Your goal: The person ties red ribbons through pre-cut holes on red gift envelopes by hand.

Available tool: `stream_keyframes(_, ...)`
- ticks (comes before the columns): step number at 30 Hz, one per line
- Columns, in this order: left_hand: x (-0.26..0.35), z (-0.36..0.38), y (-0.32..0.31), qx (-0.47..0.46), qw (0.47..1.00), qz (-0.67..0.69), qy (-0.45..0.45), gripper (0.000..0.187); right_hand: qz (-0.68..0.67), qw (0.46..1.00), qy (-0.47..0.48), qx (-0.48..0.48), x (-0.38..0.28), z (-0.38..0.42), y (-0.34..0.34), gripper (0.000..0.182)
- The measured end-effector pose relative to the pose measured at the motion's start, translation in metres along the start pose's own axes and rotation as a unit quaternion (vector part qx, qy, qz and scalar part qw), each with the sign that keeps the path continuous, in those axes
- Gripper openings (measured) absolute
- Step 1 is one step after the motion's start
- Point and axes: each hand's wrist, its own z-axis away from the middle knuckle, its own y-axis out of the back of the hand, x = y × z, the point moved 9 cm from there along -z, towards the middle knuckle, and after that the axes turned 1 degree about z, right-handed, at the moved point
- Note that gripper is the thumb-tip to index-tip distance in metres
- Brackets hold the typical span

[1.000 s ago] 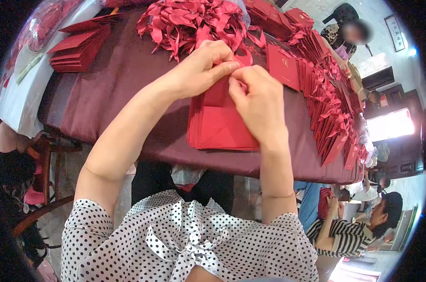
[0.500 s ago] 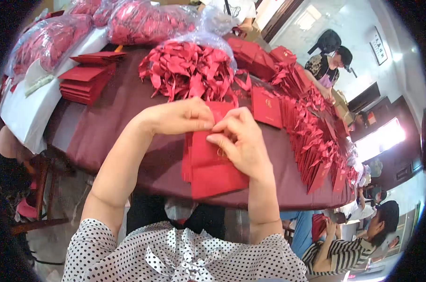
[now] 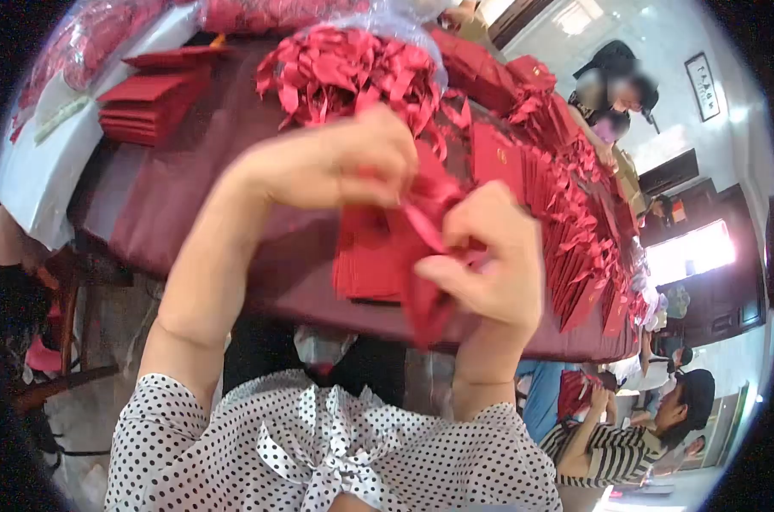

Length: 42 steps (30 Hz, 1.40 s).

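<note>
Over the table's front part, a red ribbon (image 3: 423, 227) is stretched between my two hands. My left hand (image 3: 365, 162), blurred by motion, is closed on its upper end. Thumb and fingers of my right hand (image 3: 493, 256) pinch the ribbon lower down at the right. A red paper bag (image 3: 423, 299) hangs tilted and blurred beside the right thumb. Partly behind it, a stack of flat red bags (image 3: 361, 260) lies on the dark red tablecloth (image 3: 297, 294). Just beyond my left hand is a heap of red ribbons (image 3: 344, 72) spilling from clear plastic.
Rows of ribboned red bags (image 3: 575, 247) line the right side. Another red bag stack (image 3: 152, 98) is at the left near a white box (image 3: 41, 192). A person in a striped shirt (image 3: 604, 448) sits at the right; another person (image 3: 617, 94) is across the table.
Both hands have moved apart, the right one rightward, pulling the ribbon taut. The front bag has turned from lying flat to tilted. The view has shifted, so the table items sit higher.
</note>
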Motion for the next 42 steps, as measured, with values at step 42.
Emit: stream_keyframes(42,0.010,-0.004,0.019,0.236,0.968,-0.055,0.059,0.016,-0.468,0.854,-0.198,0.110,0.135,0.028,-0.026,0.042)
